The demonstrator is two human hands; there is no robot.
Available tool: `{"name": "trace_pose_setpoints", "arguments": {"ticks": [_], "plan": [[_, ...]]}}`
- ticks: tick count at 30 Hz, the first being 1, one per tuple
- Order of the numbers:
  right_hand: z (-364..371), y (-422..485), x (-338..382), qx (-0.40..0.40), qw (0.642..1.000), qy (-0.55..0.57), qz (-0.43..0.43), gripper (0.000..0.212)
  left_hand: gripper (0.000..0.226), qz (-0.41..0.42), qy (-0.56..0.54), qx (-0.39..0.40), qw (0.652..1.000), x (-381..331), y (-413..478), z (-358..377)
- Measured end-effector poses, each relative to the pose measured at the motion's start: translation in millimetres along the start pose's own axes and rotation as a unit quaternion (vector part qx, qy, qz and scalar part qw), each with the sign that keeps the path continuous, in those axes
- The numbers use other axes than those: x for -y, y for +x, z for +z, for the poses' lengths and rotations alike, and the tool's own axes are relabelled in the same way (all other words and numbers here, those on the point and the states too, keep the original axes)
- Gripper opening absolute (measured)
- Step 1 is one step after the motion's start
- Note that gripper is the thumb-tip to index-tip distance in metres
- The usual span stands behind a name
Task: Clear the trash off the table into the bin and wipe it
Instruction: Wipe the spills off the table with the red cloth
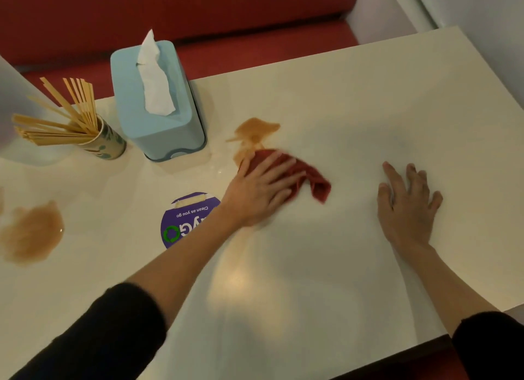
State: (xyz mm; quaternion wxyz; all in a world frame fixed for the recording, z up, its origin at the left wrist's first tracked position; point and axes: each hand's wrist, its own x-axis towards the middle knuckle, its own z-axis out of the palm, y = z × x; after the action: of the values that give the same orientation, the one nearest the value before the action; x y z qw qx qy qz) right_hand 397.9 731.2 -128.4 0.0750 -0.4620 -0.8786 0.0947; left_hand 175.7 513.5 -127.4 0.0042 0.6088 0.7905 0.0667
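Head view: left hand (256, 192), blurred, seemingly flat-fingered on red cloth (317, 184); right hand (408, 206) spread open on table (340, 96); press evenly, sweep through brown spill (255, 130) just beside fingers.

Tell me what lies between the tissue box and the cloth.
A brown spill on the table. It starts right of the tissue box and reaches the edge of the cloth. The head view shows this.

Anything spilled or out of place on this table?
Yes, two brown spills on the table: a streak beside the blue tissue box, touching the red cloth under the left hand, and a puddle near the left edge, apart from it.
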Motion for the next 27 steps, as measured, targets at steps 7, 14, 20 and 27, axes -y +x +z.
{"name": "trace_pose_setpoints", "arguments": {"ticks": [7, 14, 20, 27], "plan": [[-1, 0, 0, 0.005, 1.000, -0.002, -0.002, 0.051, 0.050, -0.187, -0.024, -0.042, 0.981, -60, 44, 7], [-3, 0, 0, 0.019, 1.000, -0.007, -0.002, 0.052, 0.047, 0.087, -0.022, -0.005, 0.996, -56, -37, 7], [-2, 0, 2, 0.016, 1.000, -0.009, 0.001, 0.051, 0.049, -0.067, -0.020, -0.002, 0.998, -7, 31, 2], [-4, 1, 2, 0.016, 1.000, -0.012, -0.001, 0.052, 0.052, -0.188, -0.021, 0.025, 0.982, -68, 79, 4]]}}
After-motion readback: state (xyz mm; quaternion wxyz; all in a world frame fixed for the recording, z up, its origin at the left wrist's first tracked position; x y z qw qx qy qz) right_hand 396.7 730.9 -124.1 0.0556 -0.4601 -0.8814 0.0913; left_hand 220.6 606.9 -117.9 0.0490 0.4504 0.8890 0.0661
